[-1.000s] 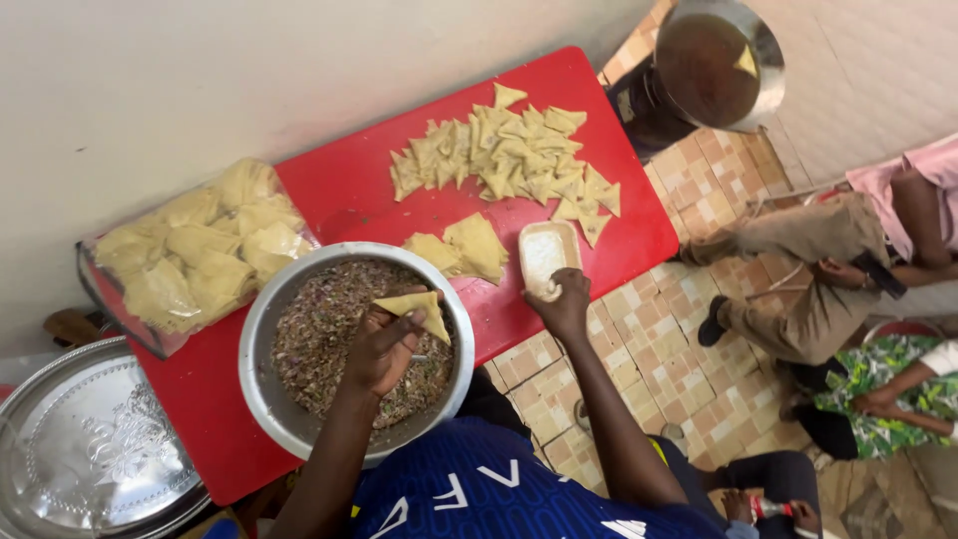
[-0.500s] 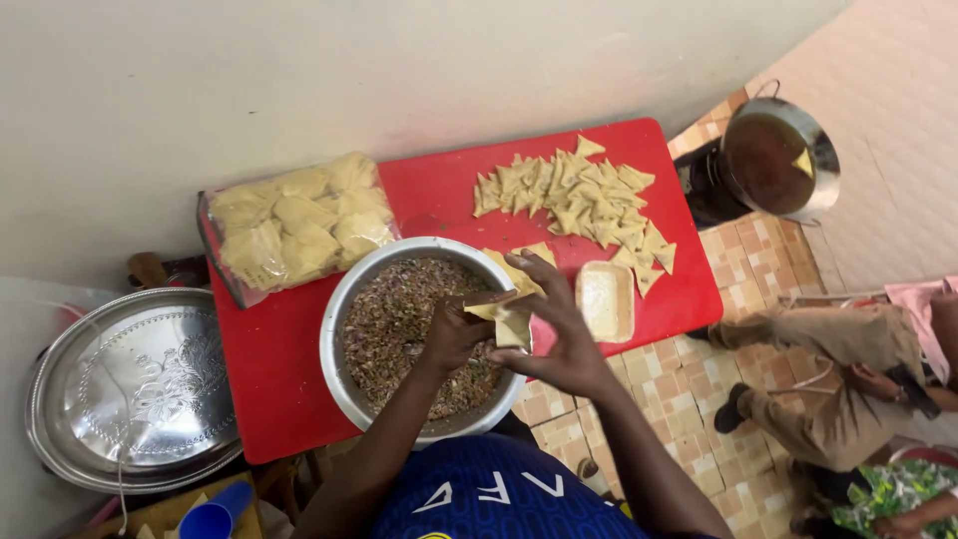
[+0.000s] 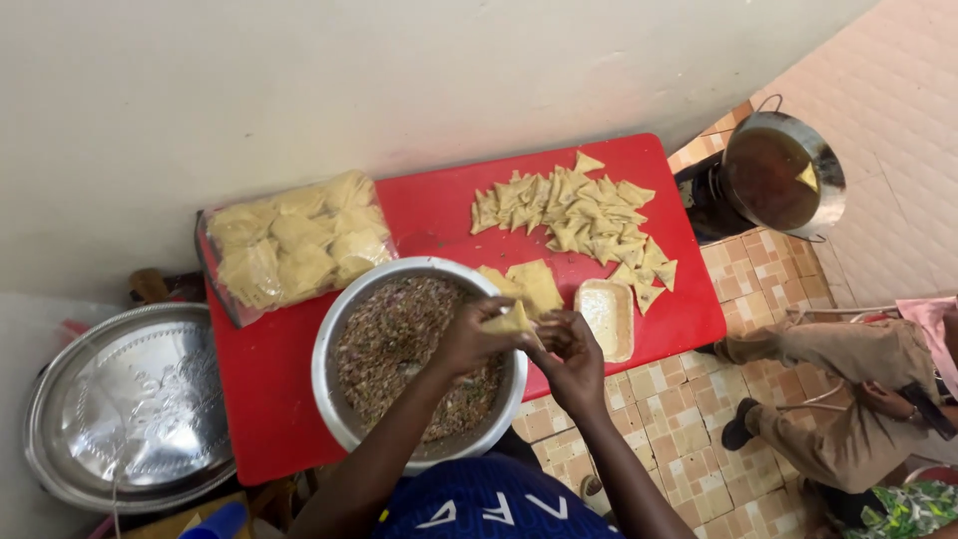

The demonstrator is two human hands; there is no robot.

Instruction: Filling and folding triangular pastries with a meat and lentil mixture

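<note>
Both hands meet over the right rim of the steel bowl (image 3: 334, 344) of minced filling (image 3: 399, 339); left hand (image 3: 469, 339) pinches a folded pastry cone (image 3: 511, 319) between thumb and fingers; right hand (image 3: 574, 361) is curled, fingertips touching the same cone from the right; cone sits above the bowl's right edge, near the front edge of the red table (image 3: 269, 389); flat pastry sheets (image 3: 534, 284) lie just beyond the hands, touching the bowl rim; small white tray (image 3: 607, 317) of pale paste just right of the hands, near the front right corner; pile of folded triangular pastries (image 3: 579, 215) at the back right part; clear bag of pastries (image 3: 289, 245) at the back left corner; embossed silver platter (image 3: 130, 404) off the left edge; pot of dark oil (image 3: 783, 175) on a burner past the right edge; another person's legs (image 3: 838, 389) on the tiled floor (image 3: 679, 399), well apart.
</note>
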